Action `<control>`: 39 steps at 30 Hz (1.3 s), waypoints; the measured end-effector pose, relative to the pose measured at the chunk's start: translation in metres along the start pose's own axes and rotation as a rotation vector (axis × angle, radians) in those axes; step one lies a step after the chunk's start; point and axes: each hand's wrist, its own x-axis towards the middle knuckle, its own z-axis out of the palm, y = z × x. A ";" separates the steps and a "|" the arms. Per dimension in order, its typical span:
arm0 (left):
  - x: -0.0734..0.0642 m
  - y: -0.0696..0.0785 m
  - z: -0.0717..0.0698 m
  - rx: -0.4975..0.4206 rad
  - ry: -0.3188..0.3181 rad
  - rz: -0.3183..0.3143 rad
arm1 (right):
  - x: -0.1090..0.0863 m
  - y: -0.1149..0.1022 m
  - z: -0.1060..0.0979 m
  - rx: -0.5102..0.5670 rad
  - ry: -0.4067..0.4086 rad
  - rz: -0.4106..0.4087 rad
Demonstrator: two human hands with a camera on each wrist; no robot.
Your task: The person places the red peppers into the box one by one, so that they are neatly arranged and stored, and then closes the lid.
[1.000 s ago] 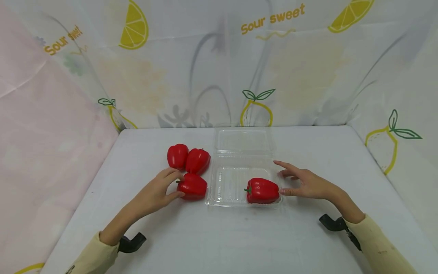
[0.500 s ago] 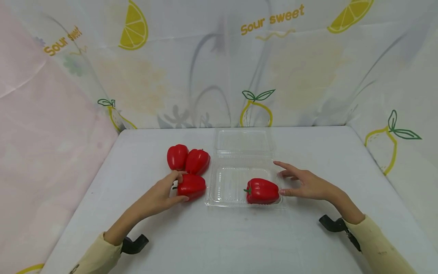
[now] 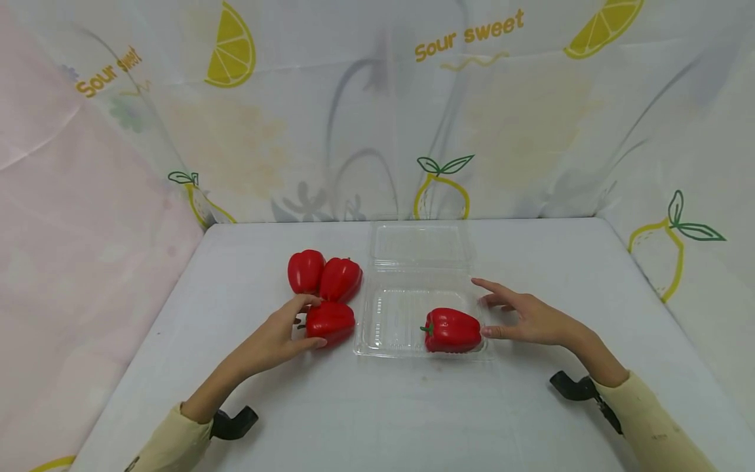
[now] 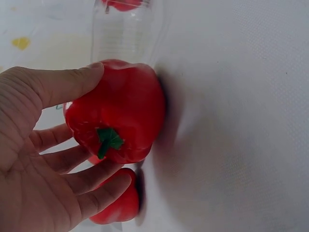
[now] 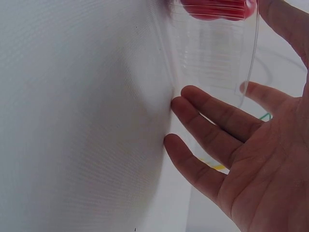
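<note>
My left hand holds a red bell pepper at its stem end, left of a clear plastic clamshell container. In the left wrist view the thumb lies on one side of this pepper and the fingers reach round the other, with its green stem facing the palm. Another red bell pepper lies on its side in the container's right half. Beside the container's right edge, my right hand rests with extended, spread fingers; its thumb is at the rim.
Two more red bell peppers sit close together behind the left hand. The container's lid lies folded back toward the rear of the white table. A lemon-printed cloth hangs behind the table.
My left hand has moved slightly right and closed in on the near pepper, which has turned a little and shifted slightly left. The right hand and container have stayed in place.
</note>
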 end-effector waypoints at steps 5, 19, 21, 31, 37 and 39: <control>0.000 -0.001 0.000 -0.001 0.011 0.015 | 0.000 0.001 0.000 0.004 -0.002 -0.001; -0.007 0.007 -0.008 -0.010 0.042 0.012 | 0.000 0.002 0.000 0.012 -0.008 -0.003; -0.009 0.007 -0.010 -0.007 0.051 0.012 | 0.000 0.002 0.000 0.009 -0.009 -0.002; -0.014 0.018 -0.018 -0.019 0.147 0.103 | -0.001 0.002 -0.001 0.009 -0.008 -0.007; -0.013 0.028 -0.016 -0.050 0.185 0.130 | 0.000 0.002 0.000 0.008 -0.004 -0.012; -0.012 0.030 -0.015 -0.055 0.192 0.145 | 0.000 0.002 0.000 0.004 -0.004 -0.009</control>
